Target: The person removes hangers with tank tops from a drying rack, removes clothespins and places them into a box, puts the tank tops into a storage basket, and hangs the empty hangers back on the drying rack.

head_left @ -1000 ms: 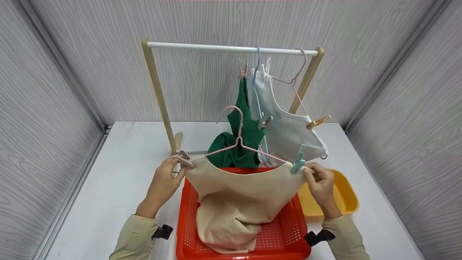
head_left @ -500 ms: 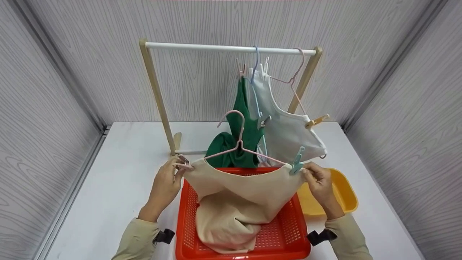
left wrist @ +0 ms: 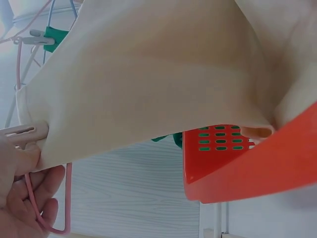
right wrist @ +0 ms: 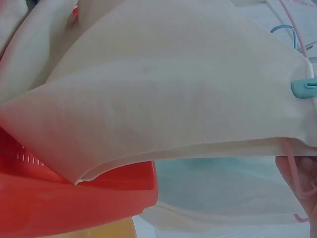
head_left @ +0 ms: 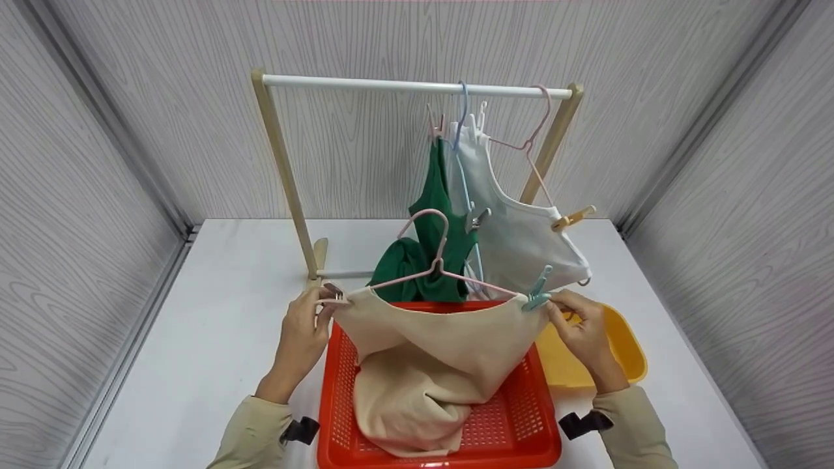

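A beige sleeveless top (head_left: 443,335) hangs stretched between my two hands on a pink hanger (head_left: 438,266), its lower part bunched in the red basket (head_left: 331,397). My left hand (head_left: 303,333) pinches the left shoulder corner beside a pinkish clothespin (left wrist: 29,132); its fingers lie behind the cloth, around the hanger's end. At the opposite shoulder, my right hand (head_left: 583,331) pinches the corner next to a teal clothespin (head_left: 538,293). Only part of that hand shows in the right wrist view, where cloth hides some of it. The hanger's hook stands free above the neckline.
Behind stands a wooden rack with a white rail (head_left: 365,83). From it hang a green garment (head_left: 430,189) on a blue hanger and a white top (head_left: 521,241) on a pink hanger, both clipped with clothespins. A yellow tub (head_left: 635,352) sits right of the basket.
The pink hanger's hook has tipped lower and slightly to the right. Both hands keep their grip at the shoulders, almost in place.
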Demonstrator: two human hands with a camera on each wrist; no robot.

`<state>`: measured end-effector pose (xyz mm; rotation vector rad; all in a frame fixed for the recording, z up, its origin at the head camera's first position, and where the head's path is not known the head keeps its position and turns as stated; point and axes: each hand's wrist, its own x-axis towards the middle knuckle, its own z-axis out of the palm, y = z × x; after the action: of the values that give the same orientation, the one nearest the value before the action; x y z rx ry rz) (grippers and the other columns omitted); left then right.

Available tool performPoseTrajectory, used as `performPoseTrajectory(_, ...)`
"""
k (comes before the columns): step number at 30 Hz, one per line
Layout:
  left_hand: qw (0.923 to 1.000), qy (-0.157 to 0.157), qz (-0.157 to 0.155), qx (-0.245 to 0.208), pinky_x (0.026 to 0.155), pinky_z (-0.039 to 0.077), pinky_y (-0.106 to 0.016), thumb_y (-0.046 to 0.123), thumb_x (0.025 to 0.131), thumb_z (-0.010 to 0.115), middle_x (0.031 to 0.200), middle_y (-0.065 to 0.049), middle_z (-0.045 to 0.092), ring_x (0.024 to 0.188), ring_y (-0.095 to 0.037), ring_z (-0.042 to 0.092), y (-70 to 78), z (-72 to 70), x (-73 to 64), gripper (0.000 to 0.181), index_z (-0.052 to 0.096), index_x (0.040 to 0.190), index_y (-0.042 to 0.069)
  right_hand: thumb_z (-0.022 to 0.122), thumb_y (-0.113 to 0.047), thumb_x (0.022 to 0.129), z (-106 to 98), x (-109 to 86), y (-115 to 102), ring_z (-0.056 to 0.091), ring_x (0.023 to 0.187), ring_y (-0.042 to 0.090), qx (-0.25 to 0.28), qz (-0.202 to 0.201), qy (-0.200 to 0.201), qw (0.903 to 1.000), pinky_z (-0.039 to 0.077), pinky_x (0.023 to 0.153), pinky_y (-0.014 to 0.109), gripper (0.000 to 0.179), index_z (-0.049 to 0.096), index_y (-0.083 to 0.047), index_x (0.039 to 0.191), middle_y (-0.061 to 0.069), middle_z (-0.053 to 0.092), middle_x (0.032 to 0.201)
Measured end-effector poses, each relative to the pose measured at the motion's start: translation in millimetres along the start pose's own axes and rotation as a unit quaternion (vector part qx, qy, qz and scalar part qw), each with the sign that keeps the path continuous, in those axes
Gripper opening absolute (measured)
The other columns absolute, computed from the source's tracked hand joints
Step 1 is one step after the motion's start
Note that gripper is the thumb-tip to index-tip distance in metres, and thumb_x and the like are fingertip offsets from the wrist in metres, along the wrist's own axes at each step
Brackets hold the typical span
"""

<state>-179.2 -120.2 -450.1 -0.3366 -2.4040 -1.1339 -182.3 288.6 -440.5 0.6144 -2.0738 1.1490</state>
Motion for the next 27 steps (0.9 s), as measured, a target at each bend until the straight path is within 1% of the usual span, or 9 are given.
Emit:
performPoseTrajectory(3,0.9999,0.0,-0.006,-0.008,0.091,0.051,-0.05,0.006,0.091,0.06,0.105,-0.016,0.066,0.105,-0.033,0.061,1.0,-0.1,-0.1,0.014,0.06,0.104,0.0,0.061,0.023,0.072,-0.4,0.7,0.9,0.053,0.072,-0.012,-0.003,-0.002,0.0,1.0,0.045,0.066,0.003,0.021,0.068,0.008,0.085,0.012,0.067,0.075)
performPoseTrajectory(5,0.9999,0.001,-0.007,-0.011,0.093,0.05,-0.05,0.006,0.091,0.06,0.105,-0.016,0.067,0.105,-0.033,0.061,1.7,-0.1,-0.1,0.013,0.06,0.104,0.0,0.061,0.024,0.072,-1.1,1.3,0.4,0.057,0.079,-0.013,0.004,0.001,-0.004,1.0,0.047,0.072,0.003,0.023,0.068,0.009,0.089,0.003,0.071,0.083)
performPoseTrajectory(8,0.9998,0.006,-0.006,-0.015,0.096,0.047,-0.051,0.005,0.091,0.061,0.105,-0.016,0.067,0.104,-0.032,0.062,2.1,0.0,0.0,0.013,0.061,0.103,0.001,0.06,0.023,0.075,-2.8,2.8,-1.4,0.061,0.091,-0.012,0.027,0.012,-0.014,0.9995,0.048,0.083,0.005,0.026,0.067,0.011,0.096,-0.009,0.071,0.096)
performPoseTrajectory(10,0.9998,0.008,-0.002,-0.016,0.097,0.046,-0.051,0.004,0.09,0.061,0.105,-0.016,0.067,0.104,-0.032,0.062,2.1,0.3,-0.4,0.013,0.061,0.103,0.0,0.059,0.023,0.076,-4.0,3.7,-2.8,0.062,0.098,-0.009,0.046,0.017,-0.021,0.9986,0.049,0.089,0.007,0.027,0.065,0.012,0.099,-0.012,0.07,0.102)
performPoseTrajectory(12,0.9998,0.011,0.001,-0.016,0.097,0.046,-0.052,0.004,0.09,0.061,0.105,-0.016,0.067,0.103,-0.032,0.062,2.1,0.3,-1.0,0.014,0.061,0.103,0.0,0.058,0.023,0.076,-5.1,4.8,-4.2,0.063,0.101,-0.006,0.063,0.02,-0.029,0.9974,0.049,0.093,0.009,0.028,0.064,0.014,0.102,-0.012,0.07,0.105)
performPoseTrajectory(14,0.9998,0.012,0.003,-0.014,0.097,0.046,-0.052,0.004,0.09,0.061,0.104,-0.016,0.067,0.103,-0.032,0.062,2.4,0.2,-1.6,0.014,0.061,0.104,0.0,0.057,0.024,0.076,-6.0,5.9,-6.2,0.063,0.102,-0.004,0.081,0.022,-0.037,0.9958,0.049,0.094,0.01,0.03,0.062,0.015,0.104,-0.013,0.069,0.107)
performPoseTrajectory(19,0.9996,0.024,0.016,-0.003,0.095,0.047,-0.051,0.0,0.089,0.062,0.101,-0.015,0.068,0.1,-0.031,0.062,2.3,1.0,-3.1,0.014,0.061,0.103,0.0,0.061,0.024,0.075,-7.4,9.1,-11.5,0.064,0.102,-0.003,0.109,0.039,-0.049,0.9921,0.049,0.093,0.01,0.035,0.058,0.018,0.109,-0.019,0.067,0.109)
performPoseTrajectory(23,0.9993,0.032,0.02,0.004,0.093,0.048,-0.049,-0.003,0.087,0.063,0.098,-0.014,0.068,0.097,-0.028,0.062,2.9,1.7,-4.3,0.015,0.061,0.102,0.001,0.063,0.022,0.076,-6.8,10.4,-12.6,0.065,0.098,-0.003,0.124,0.048,-0.048,0.9899,0.05,0.088,0.009,0.036,0.056,0.021,0.111,-0.018,0.068,0.107)
performPoseTrajectory(27,0.9992,0.033,0.02,0.009,0.094,0.049,-0.049,-0.002,0.087,0.063,0.098,-0.013,0.068,0.097,-0.027,0.063,3.8,1.9,-5.1,0.015,0.061,0.102,0.001,0.064,0.022,0.076,-5.7,10.1,-12.1,0.066,0.095,-0.004,0.129,0.058,-0.042,0.9891,0.05,0.085,0.008,0.036,0.055,0.023,0.11,-0.02,0.069,0.105)
